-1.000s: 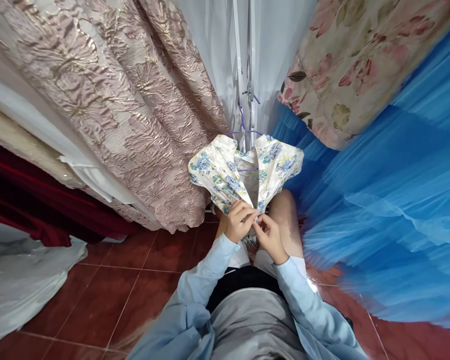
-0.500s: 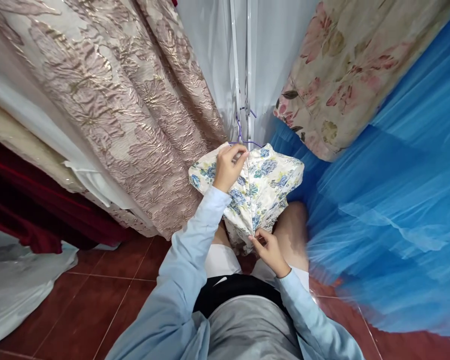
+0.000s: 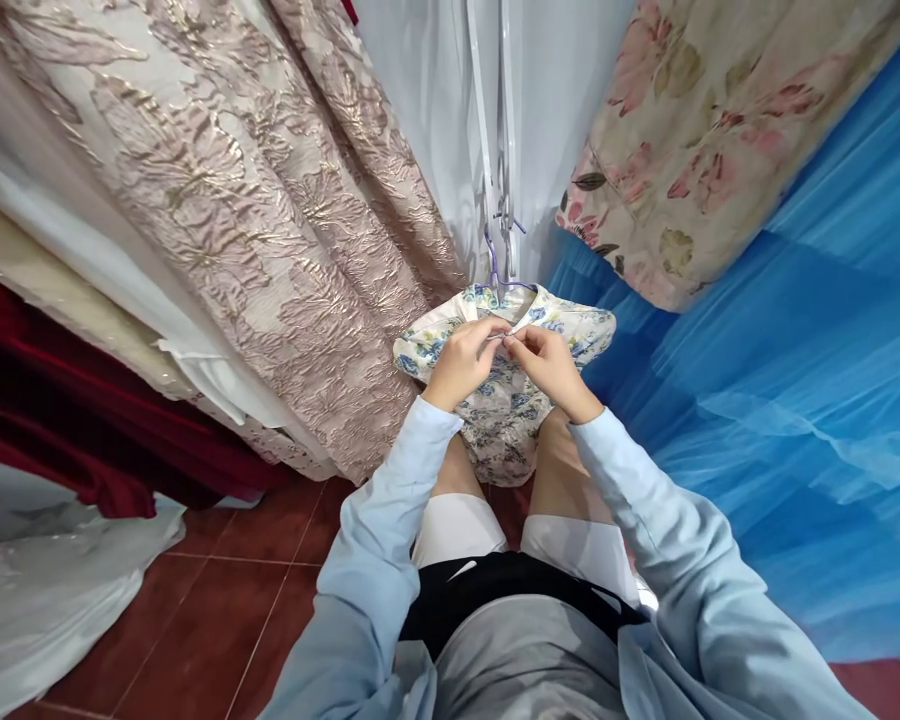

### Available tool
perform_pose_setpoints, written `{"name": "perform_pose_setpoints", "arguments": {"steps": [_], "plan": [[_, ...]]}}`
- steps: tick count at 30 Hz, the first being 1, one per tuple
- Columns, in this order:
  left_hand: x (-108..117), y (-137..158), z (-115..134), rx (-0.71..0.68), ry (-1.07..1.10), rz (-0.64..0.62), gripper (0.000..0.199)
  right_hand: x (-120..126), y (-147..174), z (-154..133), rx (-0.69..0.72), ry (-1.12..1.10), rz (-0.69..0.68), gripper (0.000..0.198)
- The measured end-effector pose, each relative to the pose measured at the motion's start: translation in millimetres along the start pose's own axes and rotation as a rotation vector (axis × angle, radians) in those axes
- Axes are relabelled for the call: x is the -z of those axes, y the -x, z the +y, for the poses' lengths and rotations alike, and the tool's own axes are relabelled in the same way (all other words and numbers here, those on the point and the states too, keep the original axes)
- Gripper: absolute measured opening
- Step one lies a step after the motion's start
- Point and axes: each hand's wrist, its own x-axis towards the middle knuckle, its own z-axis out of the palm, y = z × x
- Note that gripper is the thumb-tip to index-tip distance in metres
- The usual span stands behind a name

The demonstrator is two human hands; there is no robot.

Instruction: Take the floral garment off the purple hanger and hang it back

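Pale blue sleeves (image 3: pixel 390 510) run forward on both sides of a grey shirt (image 3: pixel 529 640) as we look down past black and white shorts (image 3: pixel 457 525) and two bare legs (image 3: pixel 562 480), with red floor tiles (image 3: pixel 187 620) to the left. Beyond them, our left hand (image 3: pixel 461 365) and our right hand (image 3: pixel 555 370) meet at the neck opening of a floral garment (image 3: pixel 499 420), white with blue blooms. Each grip is narrow, thumb and fingertips pinched on the front edges, the two nearly touching; exactly how much cloth each holds is too small for us to tell. Neither hand is nearer: the opening sits midway between them. The garment's long axis runs from its collar, just past our fingertips, back toward us, its body hanging below the grip and its lower end showing between our legs. Farther off, a purple hanger (image 3: pixel 493 257) carries its shoulders, beside white bars (image 3: pixel 505 110). We see pink brocade (image 3: pixel 270 230) to our left, blue tulle (image 3: pixel 720 450) and flowered cream cloth (image 3: pixel 705 150) to our right, and white drapery (image 3: pixel 559 60) behind.
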Motion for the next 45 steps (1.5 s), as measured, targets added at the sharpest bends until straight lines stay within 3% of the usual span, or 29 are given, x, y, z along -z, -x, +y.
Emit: {"name": "perform_pose_setpoints", "arguments": {"steps": [6, 10, 12, 15, 17, 20, 24, 27, 29, 30, 32, 34, 37, 39, 42, 45], "plan": [[8, -8, 6, -0.032, -0.088, 0.111, 0.010, -11, 1, 13, -0.026, 0.084, 0.095, 0.026], [33, -25, -4, -0.014, -0.044, 0.355, 0.007, -19, 20, 40, -0.135, 0.180, 0.033, 0.022], [53, -31, -26, 0.036, 0.026, 0.479, 0.015, -21, 39, 51, -0.177, 0.191, -0.009, 0.022], [82, -26, -78, 0.121, 0.240, 0.639, 0.033, -25, 64, 53, -0.220, 0.152, -0.034, 0.021], [93, -12, -113, 0.315, 0.455, 0.782, 0.050, -30, 71, 47, -0.220, 0.123, -0.068, 0.019], [85, 28, -146, 0.586, 0.615, 0.860, 0.050, -43, 70, 34, -0.203, 0.138, -0.146, 0.014], [34, 93, -137, 0.737, 0.673, 0.801, 0.052, -53, 75, 40, -0.236, 0.243, -0.262, 0.017], [-9, 125, -101, 0.833, 0.774, 0.727, 0.055, -48, 92, 58, -0.316, 0.317, -0.335, 0.017], [-30, 127, -69, 0.797, 0.828, 0.627, 0.049, -42, 106, 65, -0.353, 0.318, -0.332, 0.002], [-38, 123, -52, 0.744, 0.835, 0.553, 0.044, -39, 111, 65, -0.333, 0.293, -0.324, 0.014], [-47, 108, -20, 0.603, 0.788, 0.374, 0.029, -33, 119, 58, -0.226, 0.191, -0.329, 0.048], [-50, 90, 7, 0.463, 0.675, 0.184, 0.014, -29, 121, 45, -0.142, 0.067, -0.360, 0.062], [-50, 74, 32, 0.371, 0.596, 0.008, 0.010, -20, 120, 26, -0.233, -0.022, -0.348, 0.033], [-52, 77, 38, 0.414, 0.713, -0.016, 0.021, -7, 118, 16, -0.282, -0.021, -0.350, 0.028], [-63, 103, 42, 0.503, 0.914, -0.033, 0.042, 20, 115, 2, -0.163, 0.015, -0.417, 0.031], [-79, 138, 44, 0.528, 0.897, -0.205, 0.049, 48, 110, -8, -0.001, 0.125, -0.370, 0.023]]}}
